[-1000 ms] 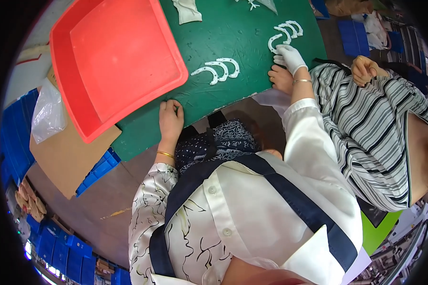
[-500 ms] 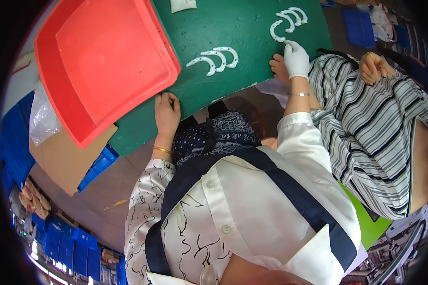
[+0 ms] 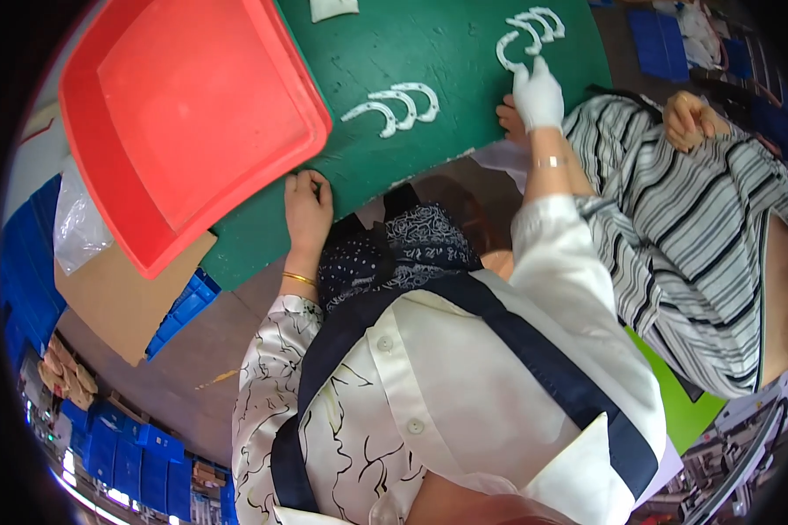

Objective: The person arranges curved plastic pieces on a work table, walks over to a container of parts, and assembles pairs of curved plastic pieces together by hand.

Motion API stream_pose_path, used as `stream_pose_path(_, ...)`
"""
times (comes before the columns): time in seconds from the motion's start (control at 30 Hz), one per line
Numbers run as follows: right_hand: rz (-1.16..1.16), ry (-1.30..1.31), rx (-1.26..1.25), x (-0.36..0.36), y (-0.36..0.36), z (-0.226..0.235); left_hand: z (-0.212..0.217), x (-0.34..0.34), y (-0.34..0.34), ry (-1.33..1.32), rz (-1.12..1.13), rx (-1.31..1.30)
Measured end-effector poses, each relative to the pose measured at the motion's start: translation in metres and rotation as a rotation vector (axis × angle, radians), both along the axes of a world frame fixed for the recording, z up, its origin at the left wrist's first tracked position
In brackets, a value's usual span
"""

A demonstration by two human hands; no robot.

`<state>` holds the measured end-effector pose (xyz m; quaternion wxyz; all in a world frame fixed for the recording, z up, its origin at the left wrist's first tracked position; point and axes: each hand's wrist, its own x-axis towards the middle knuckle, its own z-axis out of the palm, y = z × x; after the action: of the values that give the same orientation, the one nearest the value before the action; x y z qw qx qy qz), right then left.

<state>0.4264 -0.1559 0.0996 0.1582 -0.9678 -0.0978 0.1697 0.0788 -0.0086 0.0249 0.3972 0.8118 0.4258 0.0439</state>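
Crossing our view, the green desk [image 3: 460, 74] has a red tray [image 3: 184, 109] at left. Our left hand [image 3: 309, 206] lies half open, visibly empty, by the near edge. Toward the right edge, our nearer, gloved right hand [image 3: 540, 98] has its fingers at the near tip of a white C-shaped piece [image 3: 502, 51], long axis leading away; we cannot tell the grip, nor read any label.

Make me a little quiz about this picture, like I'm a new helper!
1. Which is gloved: the left hand or the right hand?
2. How many white arcs are in the group nearer the tray?
3. True or false: that group lies inside the tray.

Key:
1. The right hand.
2. Three.
3. False; it lies on the green table.
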Motion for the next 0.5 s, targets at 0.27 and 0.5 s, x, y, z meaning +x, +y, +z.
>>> stream_pose_path(0.27, 0.159, -0.097, -0.224, -0.030, -0.007, -0.028, -0.005, -0.004, 0.003, -0.024, -0.011, -0.008)
stream_pose_path(0.5, 0.056, 0.029, -0.200, -0.041, 0.011, -0.038, -0.012, -0.012, 0.006, -0.044, -0.040, -0.088)
